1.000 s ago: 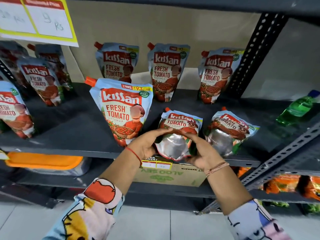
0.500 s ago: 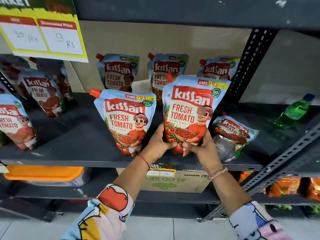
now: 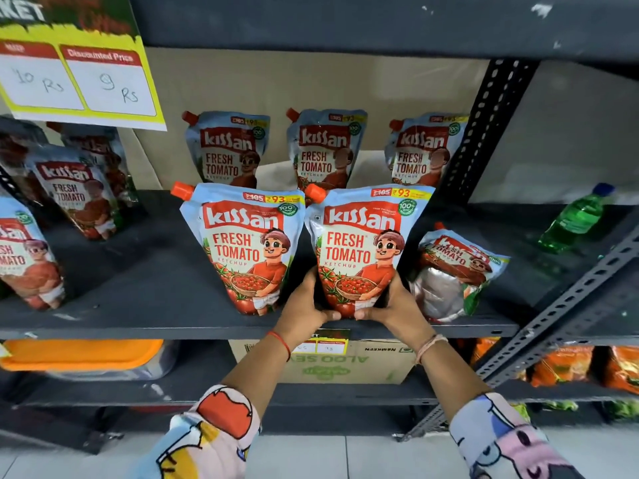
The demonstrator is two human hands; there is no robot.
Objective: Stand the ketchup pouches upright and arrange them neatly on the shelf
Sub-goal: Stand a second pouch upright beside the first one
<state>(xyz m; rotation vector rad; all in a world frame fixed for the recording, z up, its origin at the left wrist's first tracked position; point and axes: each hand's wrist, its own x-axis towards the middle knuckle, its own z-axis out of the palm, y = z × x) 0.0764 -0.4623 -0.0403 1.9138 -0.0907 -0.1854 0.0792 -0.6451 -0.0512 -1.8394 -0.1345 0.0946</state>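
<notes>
On the dark grey metal shelf (image 3: 148,305), front edge: both hands clamp the base of an upright light-blue Kissan ketchup pouch w/ orange spout (image 3: 363,250). Left hand (image 3: 302,311) wraps the pouch's lower-left corner, right hand (image 3: 394,305) the lower-right; thumbs lie across the front near the bottom, the other fingers go behind the pouch, out of sight. Pouch stands w/ its label facing out. Just left of the left hand, a second upright matching pouch (image 3: 242,250), sides nearly touching the held one. Just right of the right hand, a slumped pouch lying back w/ its silver base showing (image 3: 453,274). Behind the hands, a back row of three upright pouches (image 3: 325,150) against the beige cardboard backing (image 3: 311,84). Far right of the right hand, a green plastic bottle lying on its side (image 3: 574,219). Above left, a yellow price sign (image 3: 79,77).
</notes>
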